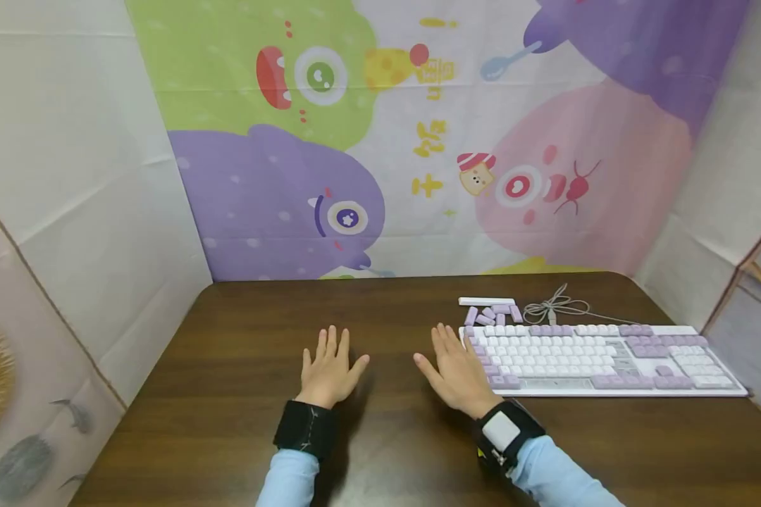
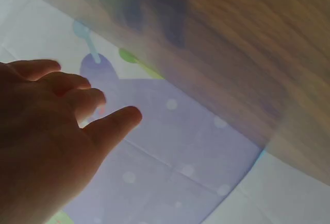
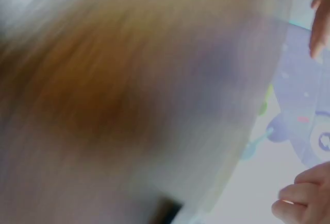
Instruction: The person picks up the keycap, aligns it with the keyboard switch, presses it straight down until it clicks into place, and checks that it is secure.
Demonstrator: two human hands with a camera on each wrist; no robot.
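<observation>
My left hand (image 1: pixel 328 374) is held over the brown table with its fingers straight and spread, nothing in it. In the left wrist view the same hand (image 2: pixel 56 121) points its thumb out to the side. My right hand (image 1: pixel 461 379), also with straight fingers and nothing held, is beside a white and lilac keyboard (image 1: pixel 558 355), its fingertips overlapping the keyboard's left edge in the head view. Grey bare strips show among the keys, one along the front row. Behind the keyboard lie several loose lilac keycaps (image 1: pixel 500 319) and a long white bar (image 1: pixel 486 301).
A coiled grey cable (image 1: pixel 554 306) lies behind the keyboard. The brown table (image 1: pixel 241 373) ends at a cartoon-print cloth (image 1: pixel 279 204) at the back. White cloth walls (image 1: pixel 82 141) stand at both sides. Much of the right wrist view is blurred.
</observation>
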